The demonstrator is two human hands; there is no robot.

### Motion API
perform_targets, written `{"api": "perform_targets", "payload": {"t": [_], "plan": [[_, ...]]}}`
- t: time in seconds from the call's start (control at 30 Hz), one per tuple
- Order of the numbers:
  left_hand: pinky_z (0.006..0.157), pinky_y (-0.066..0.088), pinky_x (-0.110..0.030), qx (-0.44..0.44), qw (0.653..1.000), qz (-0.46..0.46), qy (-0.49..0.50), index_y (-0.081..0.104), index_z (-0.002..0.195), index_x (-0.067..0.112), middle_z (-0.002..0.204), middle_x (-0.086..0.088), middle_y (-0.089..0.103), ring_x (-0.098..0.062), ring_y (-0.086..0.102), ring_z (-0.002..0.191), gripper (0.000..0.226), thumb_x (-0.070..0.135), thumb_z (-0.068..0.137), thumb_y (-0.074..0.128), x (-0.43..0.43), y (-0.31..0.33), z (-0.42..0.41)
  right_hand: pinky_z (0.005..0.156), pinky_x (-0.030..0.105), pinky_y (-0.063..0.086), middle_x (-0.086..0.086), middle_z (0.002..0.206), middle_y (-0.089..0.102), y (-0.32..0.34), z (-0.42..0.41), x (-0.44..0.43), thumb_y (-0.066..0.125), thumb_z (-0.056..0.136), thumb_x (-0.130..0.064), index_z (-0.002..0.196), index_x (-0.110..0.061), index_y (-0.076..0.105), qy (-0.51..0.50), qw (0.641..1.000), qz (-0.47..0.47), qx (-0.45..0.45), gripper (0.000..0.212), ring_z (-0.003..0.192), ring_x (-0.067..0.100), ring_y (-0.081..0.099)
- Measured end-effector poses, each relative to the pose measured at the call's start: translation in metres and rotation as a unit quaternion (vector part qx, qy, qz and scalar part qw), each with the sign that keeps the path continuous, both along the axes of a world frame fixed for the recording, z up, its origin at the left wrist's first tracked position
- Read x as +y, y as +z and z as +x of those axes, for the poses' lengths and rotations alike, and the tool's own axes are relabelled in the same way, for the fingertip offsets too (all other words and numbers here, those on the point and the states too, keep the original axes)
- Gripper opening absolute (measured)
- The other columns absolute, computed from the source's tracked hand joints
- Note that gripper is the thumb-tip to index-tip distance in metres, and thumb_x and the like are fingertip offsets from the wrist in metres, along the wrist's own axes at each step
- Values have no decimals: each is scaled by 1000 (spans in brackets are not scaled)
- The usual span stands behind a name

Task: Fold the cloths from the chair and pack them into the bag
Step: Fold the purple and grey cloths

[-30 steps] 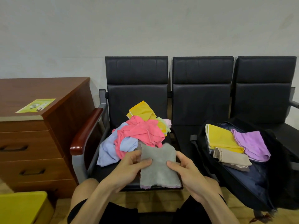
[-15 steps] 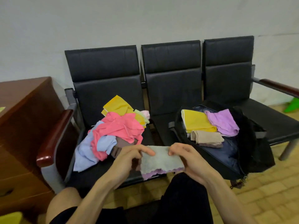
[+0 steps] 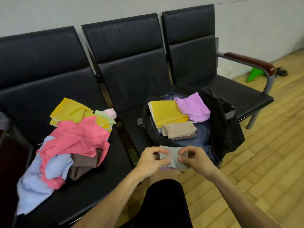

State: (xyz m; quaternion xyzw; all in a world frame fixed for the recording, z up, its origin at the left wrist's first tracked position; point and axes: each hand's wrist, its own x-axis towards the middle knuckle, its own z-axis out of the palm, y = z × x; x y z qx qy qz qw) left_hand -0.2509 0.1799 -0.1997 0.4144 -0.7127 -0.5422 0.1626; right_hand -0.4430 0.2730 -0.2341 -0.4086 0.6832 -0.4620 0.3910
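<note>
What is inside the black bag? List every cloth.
The black bag holds a folded yellow cloth, a purple cloth and a folded beige cloth resting on a brown cloth, mostly covered. Anything beneath them is hidden.

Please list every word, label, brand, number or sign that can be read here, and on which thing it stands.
None can be read. The black bag, the folded cloths in it, the grey cloth, the pile of cloths on the chair and the green object on the floor show no print, label or number.
</note>
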Motion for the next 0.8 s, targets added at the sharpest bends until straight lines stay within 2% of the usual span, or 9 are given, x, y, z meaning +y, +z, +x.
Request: {"api": "perform_targets", "payload": {"t": [0.03, 0.1, 0.2, 0.27, 0.37, 0.47, 0.53, 0.63, 0.8], "plan": [[92, 56, -41, -3, 1000, -9, -10, 73, 92, 40, 110, 9, 70, -10, 69, 98, 27, 21, 77, 85, -11, -2, -17, 65, 32, 52, 11, 82, 69, -3, -16, -11, 83, 77, -10, 81, -18, 71, -7, 1000, 4, 24, 15, 74, 15, 61], [81, 58, -31, -4, 1000, -23, -21, 73, 98, 37, 105, 10, 70, -1, 65, 80, 30, 21, 77, 86, -30, -3, -45, 64, 19, 49, 1, 81, 66, -2, -42, -34, 82, 79, -12, 87, -14, 70, -15, 997, 9, 78, 14, 70, 10, 58], [52, 41, -8, 1, 999, -47, -2, 72, 111, 16, 64, 15, 55, 5, 48, 47, 36, 7, 78, 83, -61, -7, -84, 61, 10, 43, 0, 88, 69, -2, -79, -74, 82, 79, -16, 90, -15, 71, -26, 988, 8, 149, 15, 71, 10, 57], [55, 39, -9, -19, 996, -88, 17, 72, 114, 13, 68, 9, 49, 2, 48, 57, 40, 7, 76, 84, -84, -19, -109, 63, 13, 43, -1, 90, 69, -8, -100, -103, 82, 78, -14, 87, -19, 70, -35, 985, 8, 167, 16, 71, 11, 57], [77, 42, -15, -69, 990, -122, 15, 69, 122, 18, 100, 2, 56, -12, 55, 90, 44, 11, 80, 80, -108, -40, -125, 67, 20, 44, -2, 91, 68, -19, -107, -130, 80, 78, -8, 87, -23, 68, -51, 984, 18, 171, 21, 73, 10, 55], [91, 43, -21, -102, 987, -127, 13, 65, 128, 22, 123, 0, 53, -17, 55, 108, 47, 18, 83, 77, -127, -65, -132, 79, 31, 50, -3, 96, 69, -37, -110, -149, 77, 78, -8, 92, -21, 70, -48, 980, 39, 187, 21, 82, 14, 58], [86, 41, -18, -117, 986, -121, 6, 64, 130, 21, 121, 1, 50, -17, 54, 109, 49, 21, 83, 78, -134, -79, -133, 84, 33, 50, -2, 99, 68, -48, -112, -155, 77, 78, -9, 94, -22, 71, -40, 979, 54, 192, 21, 86, 15, 58], [72, 35, -11, -122, 987, -100, 12, 67, 127, 20, 108, 3, 49, -12, 54, 92, 50, 26, 80, 82, -138, -101, -133, 85, 30, 48, 0, 104, 66, -66, -114, -159, 76, 78, -10, 95, -25, 70, -27, 975, 71, 209, 24, 93, 18, 61], [77, 43, -19, -122, 990, -67, 16, 69, 124, 23, 114, -1, 63, -15, 63, 99, 53, 36, 76, 85, -144, -116, -135, 84, 21, 39, 5, 114, 60, -80, -115, -164, 73, 83, -8, 104, -14, 70, -4, 967, 76, 243, 22, 104, 22, 59]]}}
